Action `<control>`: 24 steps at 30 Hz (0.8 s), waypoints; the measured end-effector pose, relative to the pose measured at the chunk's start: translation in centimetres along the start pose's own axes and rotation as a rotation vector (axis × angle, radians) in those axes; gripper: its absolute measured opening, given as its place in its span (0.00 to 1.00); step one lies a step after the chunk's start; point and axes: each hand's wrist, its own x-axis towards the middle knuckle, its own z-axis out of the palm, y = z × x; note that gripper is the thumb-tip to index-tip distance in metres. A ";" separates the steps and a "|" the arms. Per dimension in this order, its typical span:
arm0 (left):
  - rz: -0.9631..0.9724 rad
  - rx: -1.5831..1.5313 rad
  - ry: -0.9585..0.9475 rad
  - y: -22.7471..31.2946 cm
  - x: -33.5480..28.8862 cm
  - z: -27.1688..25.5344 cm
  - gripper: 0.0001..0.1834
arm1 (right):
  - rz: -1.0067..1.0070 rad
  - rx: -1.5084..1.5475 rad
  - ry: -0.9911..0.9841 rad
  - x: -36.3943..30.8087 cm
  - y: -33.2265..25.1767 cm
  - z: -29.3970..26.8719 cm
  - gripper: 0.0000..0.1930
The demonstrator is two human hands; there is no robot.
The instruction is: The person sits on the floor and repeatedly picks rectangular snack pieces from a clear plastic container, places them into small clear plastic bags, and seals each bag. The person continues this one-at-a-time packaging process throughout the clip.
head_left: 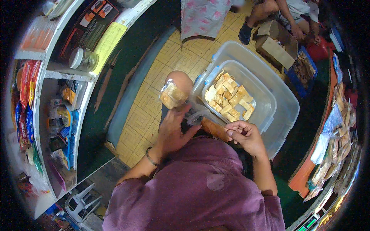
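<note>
My right hand (246, 136) pinches the end of a flat, oblong brown piece of toasted bread (216, 129) between thumb and fingers. Beside the piece's other end is a crumpled clear plastic bag (200, 112); whether the bread is inside it I cannot tell. My left hand (172, 127) is open next to the bag, thumb and fingers apart, slightly blurred. Just beyond its fingertips a filled clear packet (172, 96) of pale brown pieces rests against my bare knee (180, 81). Ahead to the right, many toasted bread pieces (231, 96) lie in a clear plastic tub (266, 102).
The tub sits inside a larger clear bin (287, 107). Shelves with a lidded jar (83, 59) and packets stand at left. Far right, another person (296, 23) sits by an open cardboard box (275, 44) and a blue tray (304, 71). Hanging packets (331, 146) line the right side.
</note>
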 end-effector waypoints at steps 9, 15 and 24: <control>-0.040 0.000 -0.101 0.9 0.5 2.5 0.30 | -0.031 0.062 0.130 1.6 2.0 3.1 0.07; 0.055 0.045 -0.107 1.5 0.0 3.2 0.29 | -0.093 0.122 0.109 3.5 3.2 5.1 0.07; 0.147 -0.031 0.025 1.5 -0.1 3.5 0.29 | -0.084 0.259 0.032 5.6 4.2 6.0 0.09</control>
